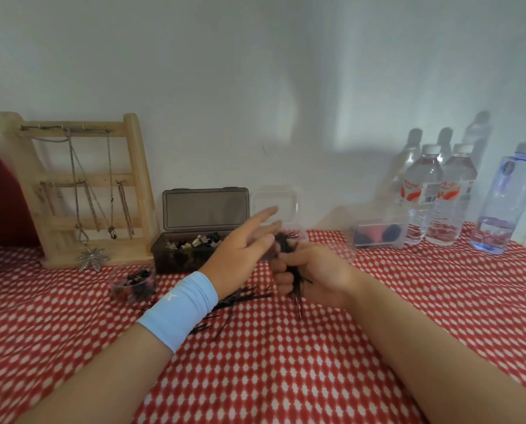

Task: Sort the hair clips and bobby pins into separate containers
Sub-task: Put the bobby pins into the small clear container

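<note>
Now, step: bobby pins (284,243) are being gathered; next, by judgement, the bundle is to be carried to the clear box (274,203) at the counter's (286,377) far edge.
Right grip (313,276): wrapped round the bundle.
Left grip (243,249): fingers (264,213) straight, touching pin tips.
Counts: dark clip box (205,211) one; cup (133,284) one; bottles (422,191) three; loose pins (240,296) blurred, uncounted.

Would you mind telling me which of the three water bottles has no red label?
The blue-tinted bottle at far right; the two clear bottles beside it both carry red labels.
</note>
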`<state>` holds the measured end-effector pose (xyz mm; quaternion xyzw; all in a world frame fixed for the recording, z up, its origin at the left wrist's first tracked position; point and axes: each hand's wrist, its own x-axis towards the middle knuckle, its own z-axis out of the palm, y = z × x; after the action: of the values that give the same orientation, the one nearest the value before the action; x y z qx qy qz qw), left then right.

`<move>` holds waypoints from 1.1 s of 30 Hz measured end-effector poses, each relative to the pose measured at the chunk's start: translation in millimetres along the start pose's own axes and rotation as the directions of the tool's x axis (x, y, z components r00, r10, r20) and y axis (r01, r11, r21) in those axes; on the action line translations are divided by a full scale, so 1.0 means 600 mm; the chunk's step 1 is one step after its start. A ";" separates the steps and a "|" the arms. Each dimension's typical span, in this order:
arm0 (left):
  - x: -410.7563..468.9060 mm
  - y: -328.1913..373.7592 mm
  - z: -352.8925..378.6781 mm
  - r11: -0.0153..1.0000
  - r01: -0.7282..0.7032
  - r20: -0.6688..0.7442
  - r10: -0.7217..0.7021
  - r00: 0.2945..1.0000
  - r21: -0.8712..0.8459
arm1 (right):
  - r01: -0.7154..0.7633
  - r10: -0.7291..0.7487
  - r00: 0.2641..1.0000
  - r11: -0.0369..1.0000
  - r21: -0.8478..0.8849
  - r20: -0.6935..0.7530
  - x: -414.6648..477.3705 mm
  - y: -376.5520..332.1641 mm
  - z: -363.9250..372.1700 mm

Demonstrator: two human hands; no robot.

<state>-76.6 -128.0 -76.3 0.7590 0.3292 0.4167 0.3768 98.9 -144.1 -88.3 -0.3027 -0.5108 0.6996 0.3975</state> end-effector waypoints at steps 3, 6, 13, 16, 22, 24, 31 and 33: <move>0.003 0.005 0.009 0.988 0.126 0.023 -0.124 0.992 -0.094 | 0.169 -0.152 0.982 0.972 0.164 -0.114 0.005 -0.012 0.000; -0.002 -0.001 0.025 0.966 0.189 0.174 -0.219 0.960 0.174 | 0.360 -0.301 0.919 0.903 0.233 -0.254 0.009 -0.017 0.004; -0.005 0.006 0.031 0.962 0.268 0.108 -0.272 0.956 0.058 | 0.407 -0.372 0.897 0.905 0.121 -0.239 0.008 -0.016 0.012; -0.009 0.004 0.031 0.948 0.318 0.122 -0.316 0.941 0.000 | 0.358 -0.325 0.920 0.924 0.132 -0.219 0.007 -0.015 0.011; -0.002 0.012 0.042 0.930 0.299 0.080 -0.322 0.943 0.216 | 0.382 -0.339 0.901 0.916 0.123 -0.269 0.009 -0.013 0.007; 0.000 0.007 0.043 0.914 0.282 0.025 -0.302 0.953 0.291 | 0.402 -0.354 0.898 0.901 0.163 -0.260 0.008 -0.013 0.011; 0.000 -0.006 0.040 0.949 0.290 -0.079 -0.282 0.956 0.123 | 0.421 -0.356 0.900 0.859 0.292 -0.251 0.016 -0.014 0.002; 0.004 0.000 0.051 0.890 0.366 -0.008 -0.382 0.924 -0.272 | 0.448 -0.378 0.882 0.857 0.253 -0.283 0.017 -0.016 0.001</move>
<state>-48.6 -135.3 -86.5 0.6109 0.4215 0.3997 0.5379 95.8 -134.2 -79.2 -0.1954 -0.3995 0.6303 0.6363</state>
